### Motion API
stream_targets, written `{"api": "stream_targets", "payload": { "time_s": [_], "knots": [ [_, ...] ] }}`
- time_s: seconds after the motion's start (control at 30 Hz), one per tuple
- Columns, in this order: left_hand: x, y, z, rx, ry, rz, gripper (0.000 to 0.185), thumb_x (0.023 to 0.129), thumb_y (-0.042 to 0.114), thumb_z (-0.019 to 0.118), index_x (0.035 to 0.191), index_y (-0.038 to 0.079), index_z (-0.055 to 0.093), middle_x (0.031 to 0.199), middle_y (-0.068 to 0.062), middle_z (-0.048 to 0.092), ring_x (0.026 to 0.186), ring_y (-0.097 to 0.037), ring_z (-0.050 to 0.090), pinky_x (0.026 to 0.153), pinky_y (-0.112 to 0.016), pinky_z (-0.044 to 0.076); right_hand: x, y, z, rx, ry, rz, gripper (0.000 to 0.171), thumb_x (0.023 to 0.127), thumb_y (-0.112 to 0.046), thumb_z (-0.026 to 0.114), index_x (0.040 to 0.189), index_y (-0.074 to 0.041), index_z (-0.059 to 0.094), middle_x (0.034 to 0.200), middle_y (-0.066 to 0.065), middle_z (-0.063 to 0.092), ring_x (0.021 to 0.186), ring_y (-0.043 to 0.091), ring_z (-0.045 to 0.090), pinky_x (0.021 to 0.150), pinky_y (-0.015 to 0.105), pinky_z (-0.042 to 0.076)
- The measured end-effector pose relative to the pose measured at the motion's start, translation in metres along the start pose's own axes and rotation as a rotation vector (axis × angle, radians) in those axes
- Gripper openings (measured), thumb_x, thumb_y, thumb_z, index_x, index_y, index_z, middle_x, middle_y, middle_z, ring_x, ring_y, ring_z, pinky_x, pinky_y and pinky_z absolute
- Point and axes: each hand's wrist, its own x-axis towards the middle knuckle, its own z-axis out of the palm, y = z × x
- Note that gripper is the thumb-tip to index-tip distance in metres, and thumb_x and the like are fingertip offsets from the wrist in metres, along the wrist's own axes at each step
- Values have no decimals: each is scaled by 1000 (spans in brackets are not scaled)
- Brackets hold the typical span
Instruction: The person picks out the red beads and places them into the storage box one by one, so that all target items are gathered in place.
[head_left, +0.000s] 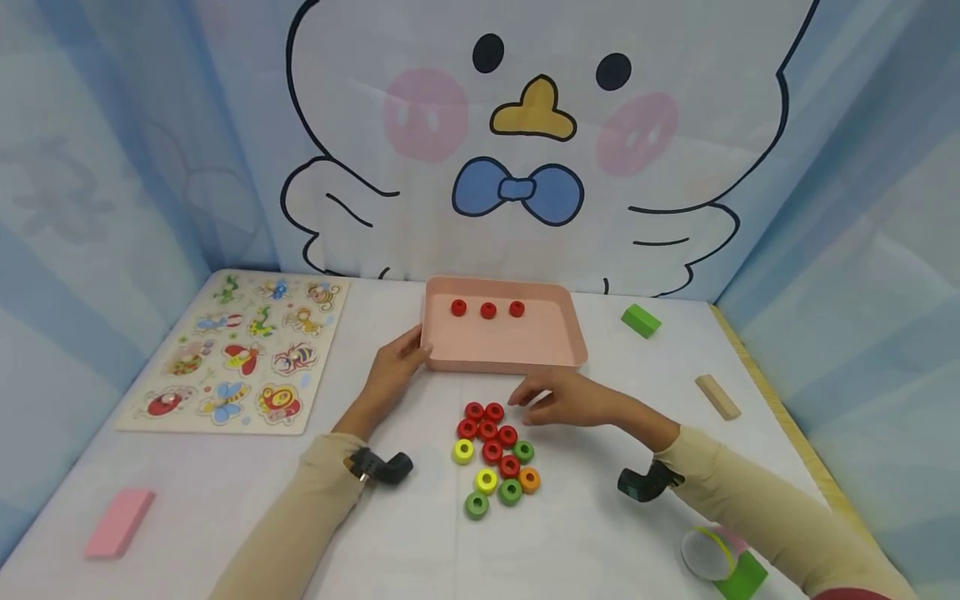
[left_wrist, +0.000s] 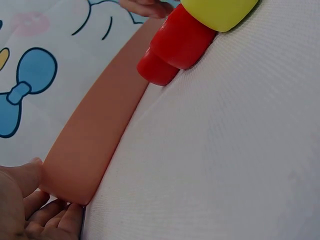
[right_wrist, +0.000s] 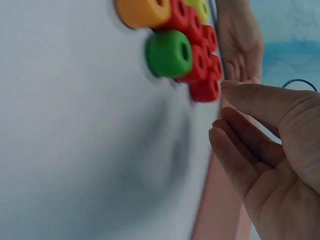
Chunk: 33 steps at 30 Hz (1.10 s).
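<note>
The left hand [head_left: 393, 367] grips the front left corner of a pink tray [head_left: 502, 342]. The right hand [head_left: 566, 398], fingers relaxed and holding nothing, hovers beside a cluster of red, yellow, green and orange beads [head_left: 495, 454] at the table's middle. The tray's long axis runs left to right; three red beads [head_left: 487, 309] line its far side. Bare table surrounds the cluster.
</note>
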Motion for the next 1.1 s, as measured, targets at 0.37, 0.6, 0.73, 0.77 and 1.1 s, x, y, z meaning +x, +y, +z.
{"api": "stream_targets", "payload": {
  "time_s": [0.37, 0.6, 0.73, 0.77, 1.1],
  "knots": [
    [-1, -1, 0, -20, 1, 13, 57, 101, 28, 58, 151, 11, 39, 153, -5, 39, 141, -18, 33, 113, -33, 32, 0, 4, 24, 39, -80, 3, 25, 90, -15, 73, 115, -14, 70, 113, -6, 64, 103, 14, 61, 89, 25, 53],
    [0, 0, 1, -35, 7, -1, 57, 100, 27, 58, 151, 11, 39, 154, -5, 38, 141, -18, 33, 113, -32, 32, 4, 0, 27, 16, -76, 13, 22, 89, -18, 75, 111, -15, 71, 107, -8, 64, 98, 11, 61, 87, 23, 53],
    [1, -1, 1, -42, 8, -8, 57, 100, 28, 59, 151, 11, 40, 154, -4, 39, 141, -17, 33, 112, -32, 33, 5, -1, 28, -5, -74, 21, 21, 89, -18, 75, 110, -16, 72, 105, -9, 64, 97, 10, 61, 86, 23, 54],
    [1, -1, 1, -41, 7, -10, 57, 100, 28, 59, 151, 11, 40, 154, -4, 39, 141, -17, 33, 112, -32, 33, 5, -1, 28, -9, -75, 25, 21, 89, -19, 75, 110, -16, 72, 105, -9, 64, 96, 10, 61, 86, 23, 54],
    [-1, -1, 1, -42, 1, 4, 57, 101, 26, 58, 151, 10, 39, 154, -6, 38, 142, -18, 32, 112, -32, 32, 4, 4, 27, -11, -75, 21, 22, 90, -21, 74, 112, -17, 72, 108, -9, 64, 97, 10, 61, 87, 23, 53]
  ]
}}
